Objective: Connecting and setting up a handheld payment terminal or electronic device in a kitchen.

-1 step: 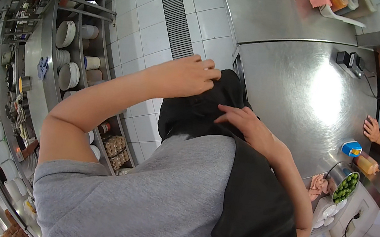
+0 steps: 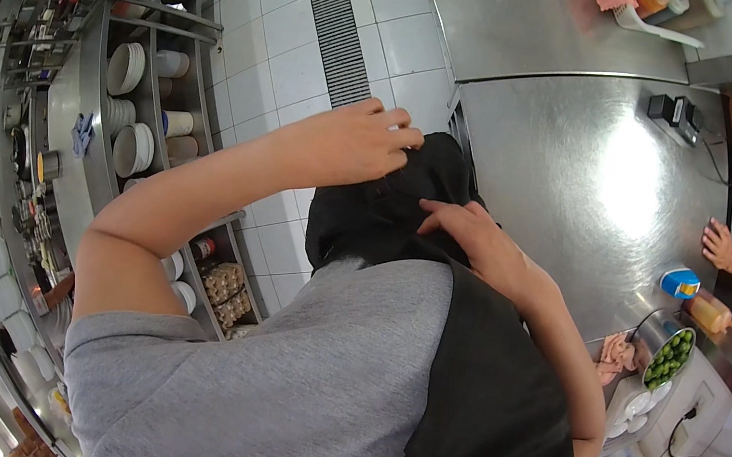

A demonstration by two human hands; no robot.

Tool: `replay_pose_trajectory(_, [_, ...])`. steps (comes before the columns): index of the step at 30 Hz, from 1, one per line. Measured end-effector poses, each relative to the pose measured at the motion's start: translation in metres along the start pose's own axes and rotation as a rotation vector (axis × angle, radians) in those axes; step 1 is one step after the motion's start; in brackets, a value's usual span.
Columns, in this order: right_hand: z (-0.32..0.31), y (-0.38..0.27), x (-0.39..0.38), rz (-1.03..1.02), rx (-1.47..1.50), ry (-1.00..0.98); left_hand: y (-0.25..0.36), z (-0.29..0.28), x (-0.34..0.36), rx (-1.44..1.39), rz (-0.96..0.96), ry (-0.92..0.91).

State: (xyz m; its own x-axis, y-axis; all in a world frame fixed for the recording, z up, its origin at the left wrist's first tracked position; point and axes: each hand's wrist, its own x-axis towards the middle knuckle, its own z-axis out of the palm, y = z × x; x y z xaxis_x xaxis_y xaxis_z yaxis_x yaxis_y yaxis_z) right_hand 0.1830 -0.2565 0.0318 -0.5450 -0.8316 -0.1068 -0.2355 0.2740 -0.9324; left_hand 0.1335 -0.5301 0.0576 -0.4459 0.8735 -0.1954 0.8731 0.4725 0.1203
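A black apron (image 2: 387, 218) hangs from my waist, and its bib (image 2: 497, 399) is folded over the right side of my grey shirt. Above the apron's left edge is my left hand (image 2: 364, 142), its fingers curled inward. Whatever those fingers may hold is hidden. My right hand (image 2: 485, 249) lies against the apron at the waist, with index finger and thumb stretched out and a gap between them. I see nothing in that hand.
A steel counter (image 2: 550, 183) stands at right, bearing a black device (image 2: 674, 118), a blue-and-white object (image 2: 680, 282), a sauce bottle (image 2: 708, 313) and a container of green limes (image 2: 672, 356). Across it, another person's hand (image 2: 718, 244) rests. Shelves hold stacked bowls (image 2: 133, 148). A drain grate (image 2: 327, 6) crosses the floor.
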Motion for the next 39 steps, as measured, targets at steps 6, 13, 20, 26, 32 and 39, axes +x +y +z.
replay_pose_trajectory(6, [0.012, 0.002, 0.029, 0.149, -0.017, 0.072, 0.004, -0.023, -0.029, -0.009, -0.178, -0.416])
replay_pose_trajectory(13, [0.02, 0.011, 0.041, -0.018, -0.209, 0.108, 0.005, 0.003, -0.065, -0.488, -0.331, -0.653])
replay_pose_trajectory(20, [0.027, 0.006, 0.039, 0.092, -0.42, 0.067, -0.048, 0.038, -0.06, -1.055, -0.641, -0.493])
replay_pose_trajectory(26, [0.029, 0.014, 0.038, 0.128, -0.339, 0.205, -0.013, 0.076, -0.037, -1.449, -0.889, -0.353])
replay_pose_trajectory(32, [0.017, 0.005, 0.043, 0.149, -0.527, 0.213, 0.002, 0.09, -0.032, -1.847, -1.049, -0.184])
replay_pose_trajectory(39, [0.006, 0.003, 0.051, 0.043, -0.651, 0.278, -0.001, 0.092, -0.036, -2.026, -1.113, -0.124])
